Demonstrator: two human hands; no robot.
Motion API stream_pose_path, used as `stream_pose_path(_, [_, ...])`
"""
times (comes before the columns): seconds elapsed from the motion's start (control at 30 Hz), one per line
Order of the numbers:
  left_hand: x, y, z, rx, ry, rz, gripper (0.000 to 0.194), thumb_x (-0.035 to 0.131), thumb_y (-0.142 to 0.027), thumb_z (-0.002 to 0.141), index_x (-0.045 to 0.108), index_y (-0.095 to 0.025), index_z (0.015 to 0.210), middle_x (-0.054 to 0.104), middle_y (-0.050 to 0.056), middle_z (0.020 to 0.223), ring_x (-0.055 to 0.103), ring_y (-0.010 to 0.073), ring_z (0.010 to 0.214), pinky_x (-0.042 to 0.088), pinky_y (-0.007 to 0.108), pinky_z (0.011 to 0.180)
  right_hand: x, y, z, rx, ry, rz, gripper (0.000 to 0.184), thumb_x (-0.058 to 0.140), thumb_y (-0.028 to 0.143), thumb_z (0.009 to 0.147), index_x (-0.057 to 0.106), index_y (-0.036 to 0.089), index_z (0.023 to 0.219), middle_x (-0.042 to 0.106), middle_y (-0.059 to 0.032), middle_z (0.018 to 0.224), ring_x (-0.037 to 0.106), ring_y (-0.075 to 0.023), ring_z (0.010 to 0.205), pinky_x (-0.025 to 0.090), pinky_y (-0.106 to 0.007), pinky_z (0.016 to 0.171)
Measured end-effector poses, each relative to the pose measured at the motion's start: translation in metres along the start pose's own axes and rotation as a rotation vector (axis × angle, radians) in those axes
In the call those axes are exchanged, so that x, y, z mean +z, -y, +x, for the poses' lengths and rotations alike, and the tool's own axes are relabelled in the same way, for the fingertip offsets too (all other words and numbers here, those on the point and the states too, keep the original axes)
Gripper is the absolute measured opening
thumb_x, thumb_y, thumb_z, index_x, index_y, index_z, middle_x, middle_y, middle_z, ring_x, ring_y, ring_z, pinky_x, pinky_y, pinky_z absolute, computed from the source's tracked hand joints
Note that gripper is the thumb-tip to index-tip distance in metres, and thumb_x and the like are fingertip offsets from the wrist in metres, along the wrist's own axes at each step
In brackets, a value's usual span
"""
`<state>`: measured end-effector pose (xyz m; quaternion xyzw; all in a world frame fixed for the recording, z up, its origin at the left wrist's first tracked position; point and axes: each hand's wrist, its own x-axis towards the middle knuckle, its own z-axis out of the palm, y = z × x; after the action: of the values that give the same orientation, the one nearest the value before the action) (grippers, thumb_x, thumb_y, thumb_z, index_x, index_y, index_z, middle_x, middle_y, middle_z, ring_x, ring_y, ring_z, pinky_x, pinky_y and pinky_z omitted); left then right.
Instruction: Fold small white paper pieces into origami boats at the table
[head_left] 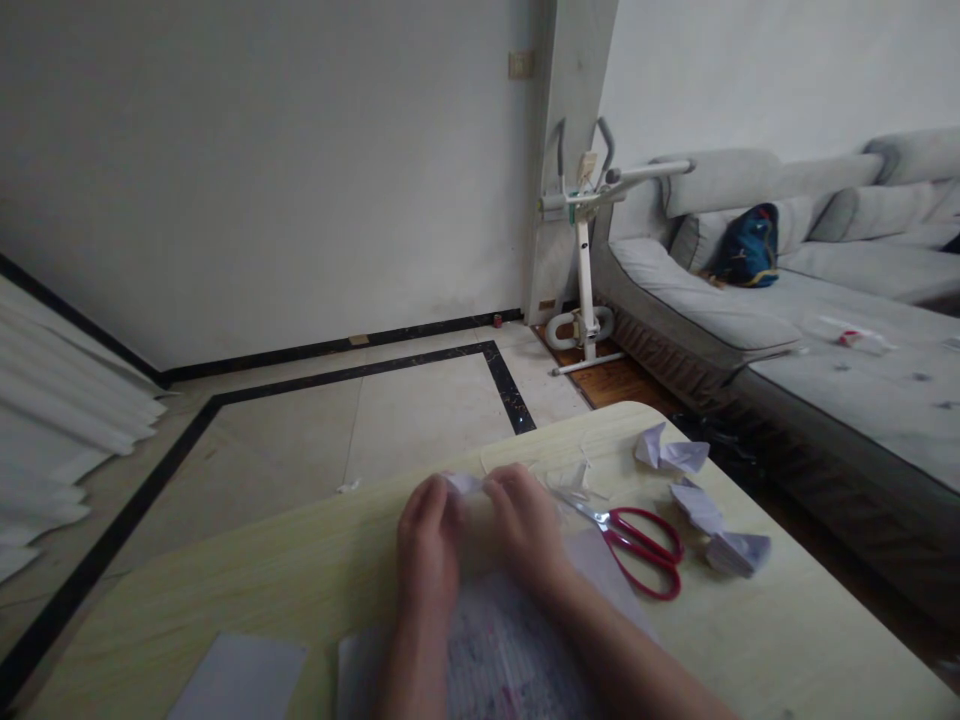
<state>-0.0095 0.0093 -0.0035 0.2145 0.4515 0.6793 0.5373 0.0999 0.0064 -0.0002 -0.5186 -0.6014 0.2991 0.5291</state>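
Observation:
Between my two hands is a small piece of white paper, mostly hidden by the fingers. My left hand is closed on its left end, and my right hand pinches its right end. Both hands are above the pale wooden table, over the far edge of a written sheet. Just right of my right hand lie scissors with red handles, their blades pointing left among thin paper scraps.
Folded paper pieces lie along the table's right side. A blank white sheet is at the front left. Beyond the table stand a grey sofa with a blue bag and a white exercise machine.

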Motion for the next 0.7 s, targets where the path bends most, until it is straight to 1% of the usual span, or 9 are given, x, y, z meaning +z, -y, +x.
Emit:
stream_pose_path(0.13, [-0.0035,0.0007,0.0023,-0.089,0.045,-0.160,0.028,0.077,-0.035,0.065,0.062,-0.015,0.077,0.057,-0.002,0.066,0.050,0.0073,0.056,0.040,0.019,0.052,-0.0006,0.0012,-0.0028,-0.052,0.056,-0.055,0.011,0.047,0.023,0.086,0.056,0.019,0.079,0.058,-0.0015,0.069,0.051,-0.0141,0.060,0.039,-0.025,0.055])
stream_pose_path(0.2, [-0.0047,0.0014,0.0032,-0.128,0.070,-0.211,0.027,0.076,-0.035,0.067,0.063,-0.015,0.079,0.056,-0.003,0.064,0.050,0.0068,0.055,0.040,0.018,0.051,-0.0008,0.0019,-0.0035,-0.069,0.065,-0.067,0.011,0.047,0.022,0.086,0.056,0.019,0.080,0.058,-0.0017,0.070,0.051,-0.0141,0.060,0.039,-0.025,0.056])
stream_pose_path(0.3, [-0.0054,0.0019,0.0037,-0.139,0.094,-0.246,0.026,0.076,-0.034,0.067,0.063,-0.015,0.078,0.052,-0.004,0.059,0.048,0.0054,0.052,0.039,0.017,0.049,-0.0008,0.0020,-0.0037,-0.099,0.057,-0.076,0.011,0.046,0.020,0.085,0.056,0.019,0.080,0.059,-0.0026,0.072,0.052,-0.0143,0.063,0.040,-0.025,0.058])
stream_pose_path(0.37, [-0.0048,0.0014,0.0031,-0.119,0.079,-0.210,0.027,0.077,-0.035,0.067,0.063,-0.015,0.079,0.055,-0.004,0.061,0.049,0.0057,0.052,0.040,0.017,0.050,-0.0006,0.0019,-0.0033,-0.097,0.056,-0.069,0.010,0.047,0.020,0.085,0.056,0.019,0.080,0.058,-0.0020,0.071,0.052,-0.0138,0.062,0.040,-0.024,0.058])
stream_pose_path(0.47, [-0.0021,-0.0008,0.0006,-0.083,0.035,-0.087,0.030,0.077,-0.037,0.066,0.063,-0.015,0.080,0.062,0.000,0.069,0.057,0.0100,0.060,0.045,0.021,0.055,-0.0001,0.0017,-0.0022,-0.055,0.074,-0.050,0.005,0.055,0.022,0.080,0.058,0.019,0.083,0.056,0.0003,0.068,0.049,-0.0123,0.056,0.037,-0.023,0.052])
stream_pose_path(0.57, [0.0012,-0.0032,-0.0021,-0.075,0.023,-0.017,0.031,0.077,-0.038,0.064,0.063,-0.015,0.079,0.064,0.002,0.072,0.060,0.0133,0.064,0.047,0.023,0.058,0.0000,0.0011,-0.0006,-0.032,0.066,-0.040,0.010,0.062,0.022,0.075,0.061,0.019,0.084,0.058,0.0003,0.071,0.049,-0.0116,0.056,0.038,-0.022,0.051])
stream_pose_path(0.7, [0.0020,-0.0034,-0.0027,-0.070,0.033,-0.025,0.031,0.078,-0.037,0.062,0.063,-0.015,0.078,0.062,-0.001,0.066,0.056,0.0104,0.057,0.044,0.021,0.054,-0.0015,0.0002,0.0017,-0.035,0.063,-0.041,0.007,0.061,0.021,0.077,0.066,0.019,0.082,0.059,-0.0009,0.071,0.051,-0.0122,0.059,0.040,-0.022,0.053])
